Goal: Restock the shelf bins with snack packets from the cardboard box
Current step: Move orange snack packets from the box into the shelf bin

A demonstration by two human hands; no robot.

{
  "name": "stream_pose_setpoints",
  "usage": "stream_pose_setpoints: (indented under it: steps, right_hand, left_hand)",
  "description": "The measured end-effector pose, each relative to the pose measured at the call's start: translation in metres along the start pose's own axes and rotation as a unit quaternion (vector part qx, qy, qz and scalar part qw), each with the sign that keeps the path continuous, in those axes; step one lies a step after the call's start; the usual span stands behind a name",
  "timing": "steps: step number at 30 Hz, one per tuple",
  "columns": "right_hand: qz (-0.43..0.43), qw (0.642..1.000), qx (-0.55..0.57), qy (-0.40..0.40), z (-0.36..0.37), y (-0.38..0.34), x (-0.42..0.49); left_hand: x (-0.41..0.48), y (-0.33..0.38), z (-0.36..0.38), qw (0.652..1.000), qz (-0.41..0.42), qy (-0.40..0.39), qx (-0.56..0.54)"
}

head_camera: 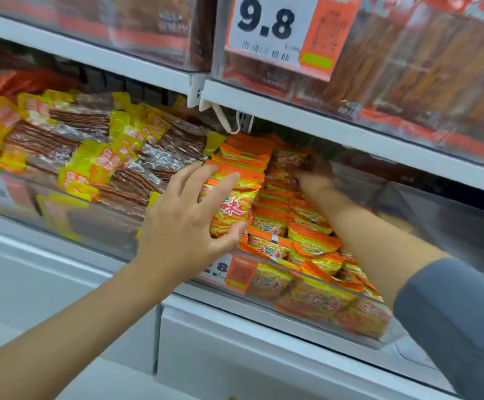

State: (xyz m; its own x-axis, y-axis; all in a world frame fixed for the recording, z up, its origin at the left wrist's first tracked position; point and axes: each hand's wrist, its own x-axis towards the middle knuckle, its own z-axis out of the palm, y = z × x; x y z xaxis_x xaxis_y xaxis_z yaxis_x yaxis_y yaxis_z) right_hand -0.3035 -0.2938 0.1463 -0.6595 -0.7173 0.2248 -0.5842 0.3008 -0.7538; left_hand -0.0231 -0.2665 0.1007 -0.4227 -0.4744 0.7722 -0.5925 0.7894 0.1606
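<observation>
Reaching in from the lower left, a bare left forearm [61, 327] is stretching up toward the middle shelf, while at the lower right a grey sleeve [460, 321] is covering the right arm down to mid-forearm. The left hand [186, 223] is gripping a stack of orange snack packets [232, 197] at the left end of a clear bin [347, 287]; its fingers are spreading over the upper side of the stack and its thumb is hooking under the lower edge. The right hand [312, 176] is reaching deeper into the same bin, toward its back edge under the shelf above, and is touching packets there. It is blurred and in shadow, so I cannot tell whether it is holding anything. Loose orange packets [315, 243] are lying piled across the right part of the bin, some pressing against its clear front wall. A price label [229, 269] is hanging on the bin's front near its left corner, partly behind the left wrist. Just to the left, a neighbouring bin [18, 197] is holding yellow-and-brown packets [90, 151] heaped to its rim. Above, a white shelf edge [350, 125] is running across, and a price card [269, 27] reading 9.8 is hanging on the upper bins [425, 67], which are showing brown, blurred snacks.
</observation>
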Motion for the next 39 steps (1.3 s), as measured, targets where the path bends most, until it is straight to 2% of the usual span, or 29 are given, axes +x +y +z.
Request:
stream_pose_setpoints:
  steps: [4, 8, 11, 19, 24, 32, 36, 39]
  right_hand:
    - [-0.015, 0.998, 0.033, 0.052, 0.006, -0.001, 0.006]
    - [-0.005, 1.000, -0.005, 0.000, 0.006, -0.003, 0.004]
    - [-0.008, 1.000, -0.009, 0.005, 0.000, -0.002, 0.001]
    - [-0.115, 0.991, 0.052, 0.040, 0.002, 0.015, -0.010]
    - [-0.158, 0.986, -0.038, 0.026, 0.005, 0.018, -0.012]
    - [-0.134, 0.990, -0.040, -0.020, -0.015, 0.008, -0.032]
    - [-0.131, 0.980, -0.149, -0.035, -0.035, 0.013, -0.064]
    - [-0.157, 0.972, -0.170, -0.047, -0.050, 0.017, -0.097]
  left_hand:
    - [0.000, 0.001, 0.000, 1.000, 0.000, 0.010, 0.004]
    - [0.000, 0.002, 0.000, 1.000, 0.001, 0.015, 0.009]
    - [-0.001, 0.003, 0.000, 1.000, 0.001, 0.019, 0.011]
    - [-0.001, 0.001, 0.001, 1.000, 0.002, 0.021, 0.016]
    - [-0.002, 0.000, 0.003, 1.000, 0.006, 0.024, 0.018]
    - [-0.002, 0.000, 0.002, 1.000, 0.007, 0.022, 0.014]
    - [-0.004, 0.002, -0.001, 1.000, -0.006, -0.012, -0.012]
    - [-0.003, 0.002, -0.007, 0.997, -0.032, -0.068, -0.035]
